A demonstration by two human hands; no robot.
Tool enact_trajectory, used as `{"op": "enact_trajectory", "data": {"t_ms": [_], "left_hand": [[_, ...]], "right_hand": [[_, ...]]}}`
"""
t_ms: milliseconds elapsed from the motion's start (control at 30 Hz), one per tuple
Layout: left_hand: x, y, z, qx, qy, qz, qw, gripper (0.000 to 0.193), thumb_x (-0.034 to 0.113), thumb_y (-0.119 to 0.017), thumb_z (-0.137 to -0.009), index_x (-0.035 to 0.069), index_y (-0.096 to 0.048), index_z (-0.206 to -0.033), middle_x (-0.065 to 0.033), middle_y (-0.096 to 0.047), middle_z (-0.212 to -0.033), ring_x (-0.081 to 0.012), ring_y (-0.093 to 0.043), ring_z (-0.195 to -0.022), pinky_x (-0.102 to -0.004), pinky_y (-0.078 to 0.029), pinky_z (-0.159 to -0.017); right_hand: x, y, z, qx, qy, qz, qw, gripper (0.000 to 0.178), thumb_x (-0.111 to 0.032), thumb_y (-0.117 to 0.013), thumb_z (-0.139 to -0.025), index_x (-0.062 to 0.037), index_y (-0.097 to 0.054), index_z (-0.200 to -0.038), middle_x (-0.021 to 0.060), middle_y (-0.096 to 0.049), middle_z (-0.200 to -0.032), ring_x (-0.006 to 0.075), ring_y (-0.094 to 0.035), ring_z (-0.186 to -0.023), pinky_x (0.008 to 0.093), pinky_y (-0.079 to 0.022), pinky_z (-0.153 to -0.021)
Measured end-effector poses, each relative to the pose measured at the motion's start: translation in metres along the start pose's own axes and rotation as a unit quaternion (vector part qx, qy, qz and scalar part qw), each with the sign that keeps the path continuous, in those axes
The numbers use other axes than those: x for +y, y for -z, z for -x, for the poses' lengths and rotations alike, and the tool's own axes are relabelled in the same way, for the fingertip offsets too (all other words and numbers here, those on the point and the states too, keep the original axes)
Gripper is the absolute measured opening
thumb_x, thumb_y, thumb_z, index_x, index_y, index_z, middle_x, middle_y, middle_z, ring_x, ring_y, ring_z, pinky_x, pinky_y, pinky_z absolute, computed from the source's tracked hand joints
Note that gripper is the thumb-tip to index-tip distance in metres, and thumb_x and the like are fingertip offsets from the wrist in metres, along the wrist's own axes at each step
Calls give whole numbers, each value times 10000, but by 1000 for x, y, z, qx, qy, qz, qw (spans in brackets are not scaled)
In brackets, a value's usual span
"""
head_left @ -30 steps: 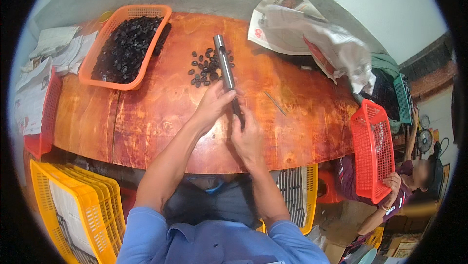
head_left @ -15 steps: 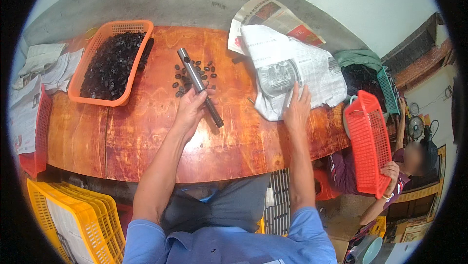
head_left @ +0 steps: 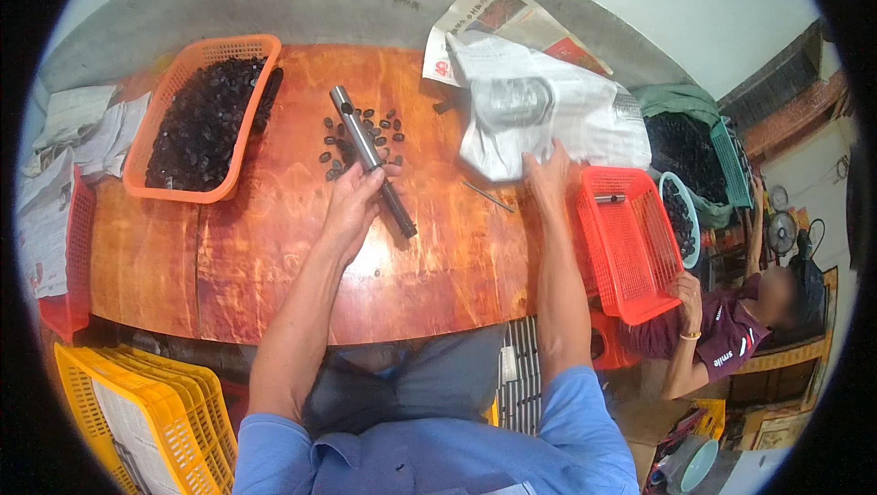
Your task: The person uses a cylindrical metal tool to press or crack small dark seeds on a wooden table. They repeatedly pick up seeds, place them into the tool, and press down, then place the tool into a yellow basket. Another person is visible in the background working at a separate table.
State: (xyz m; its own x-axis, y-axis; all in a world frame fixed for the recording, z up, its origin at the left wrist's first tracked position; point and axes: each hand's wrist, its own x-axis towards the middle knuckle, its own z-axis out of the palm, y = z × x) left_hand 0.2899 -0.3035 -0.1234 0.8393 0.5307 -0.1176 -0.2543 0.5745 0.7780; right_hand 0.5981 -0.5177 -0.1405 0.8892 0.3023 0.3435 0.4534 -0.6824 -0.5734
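My left hand (head_left: 356, 198) is wrapped round a shiny metal tube (head_left: 357, 132), which lies slantwise and has a hole near its far end and a darker near end. Beyond the hand, several small dark oval pieces (head_left: 368, 125) lie scattered on the tabletop. My right hand (head_left: 548, 175) is closed on the near edge of a crumpled sheet of newspaper (head_left: 585, 121), whose print is smeared by motion. On the wood beside that sheet rests a thin metal rod (head_left: 488, 196).
An orange basket (head_left: 137, 171) of dark pieces stands at far left. At right a co-worker's hand (head_left: 687, 299) holds a red basket (head_left: 639, 262) with a metal tube (head_left: 610, 198) in it. A light-blue bowl (head_left: 694, 221) of dark pieces is beyond it. Yellow crates (head_left: 174, 413) are lower left.
My right hand has closed on the newspaper and shifted it slightly away, baring more of the thin rod. The co-worker's red basket has come left to the table edge. My left hand stays put.
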Motion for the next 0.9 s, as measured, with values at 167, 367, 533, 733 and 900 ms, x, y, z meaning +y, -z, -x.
{"op": "enact_trajectory", "data": {"t_ms": [167,367,533,733,900], "left_hand": [[-5,0,-4,-28,3,13,1000,388,185,-579,-1048,44,-487,-1398,-88,-678,-1172,-188,-681,-978,-359,-542,-869],[1,-1,-1,-7,2,27,1000,431,192,-627,-1021,39,-506,-1405,-84,-663,-1141,-201,-673,-998,-375,-543,-919],[-4,5,-3,-33,6,12,999,474,222,-620,-1034,28,-465,-1438,-87,-662,-1174,-185,-676,-988,-366,-555,-882],[-5,1,-3,-42,5,7,999,460,207,-597,-1044,21,-451,-1439,-103,-665,-1169,-190,-682,-1003,-362,-566,-897],[-4,-2,1,-42,33,47,997,380,164,-564,-1054,-3,-461,-1380,-117,-639,-1140,-230,-679,-1008,-428,-597,-905]], "right_hand": [[14,-9,-51,-25,73,-6,997,722,-233,-663,-871,35,-410,-1492,341,-416,-1476,471,-397,-1398,470,-324,-1182],[-27,-34,-52,-66,-30,-41,997,923,-438,-704,-862,9,-308,-1567,354,-291,-1570,484,-336,-1451,485,-277,-1211],[-36,-49,-72,-91,-8,-8,996,1022,-507,-723,-823,5,-274,-1585,350,-278,-1587,488,-325,-1457,505,-271,-1211],[-19,-41,-80,-28,37,31,998,684,-321,-751,-788,96,-583,-1303,331,-633,-1264,446,-602,-1215,477,-466,-1027],[-35,-12,-39,30,55,30,998,576,-250,-731,-821,49,-607,-1298,272,-620,-1305,422,-564,-1244,475,-443,-1047]]}}
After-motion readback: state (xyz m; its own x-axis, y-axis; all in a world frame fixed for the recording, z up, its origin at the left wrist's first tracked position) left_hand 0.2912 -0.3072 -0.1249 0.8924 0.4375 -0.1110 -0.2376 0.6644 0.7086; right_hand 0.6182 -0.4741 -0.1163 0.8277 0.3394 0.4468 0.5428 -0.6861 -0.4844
